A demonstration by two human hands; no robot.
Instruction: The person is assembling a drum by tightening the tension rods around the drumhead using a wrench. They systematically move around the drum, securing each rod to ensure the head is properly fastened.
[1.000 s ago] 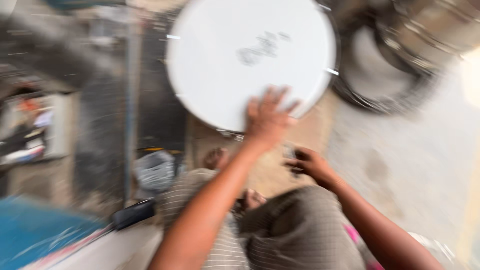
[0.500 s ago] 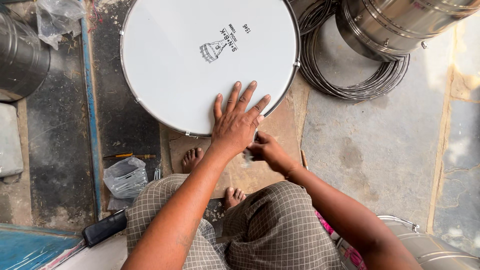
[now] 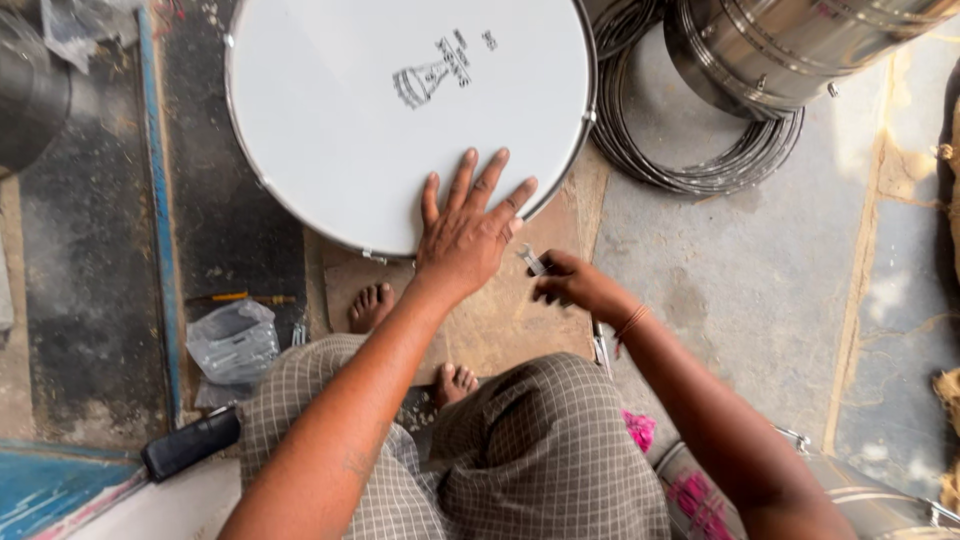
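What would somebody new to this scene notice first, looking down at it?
The big white drum fills the top middle, lying flat on the floor with its metal rim showing. The left hand rests spread on the drum's near edge, while the right hand just beside it holds a small metal tool at the rim. At the upper right, a coil of metal hoops lies under a shiny steel shell.

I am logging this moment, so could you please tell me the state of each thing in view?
Large round white drum: lying flat, skin up.
Left hand: open, palm pressed on the drum's near rim.
Right hand: closed on a small metal wrench.
Coiled steel hoops: stacked on the floor.
Clear plastic bag: crumpled.
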